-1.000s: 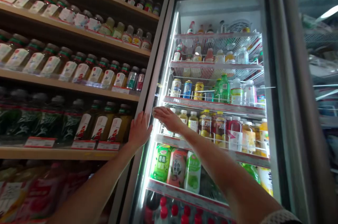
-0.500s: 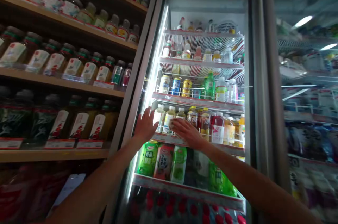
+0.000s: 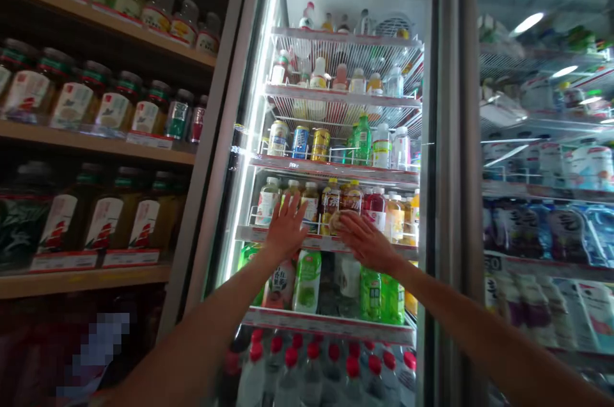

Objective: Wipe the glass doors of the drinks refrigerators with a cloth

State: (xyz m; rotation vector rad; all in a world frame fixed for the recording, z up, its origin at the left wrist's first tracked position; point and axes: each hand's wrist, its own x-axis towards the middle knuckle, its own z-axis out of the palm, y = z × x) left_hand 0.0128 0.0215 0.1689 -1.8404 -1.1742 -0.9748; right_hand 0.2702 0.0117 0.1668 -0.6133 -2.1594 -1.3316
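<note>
the step in hand looks like working both hands at the glass door (image 3: 336, 164), which stands upright in front of the lit bottles (image 3: 352, 200). the left hand (image 3: 286, 232) has its fingers spread apart; the right hand (image 3: 368, 246) has them close together, though blur hides whether they hold anything. a next move seems to call for light, even contact, with the wrists clear of each other.

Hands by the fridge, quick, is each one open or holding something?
Left hand: open, fingers spread, nothing seen in it.
Right hand: fingers together, a pale thing by the fingertips; too blurry to tell if held.
</note>
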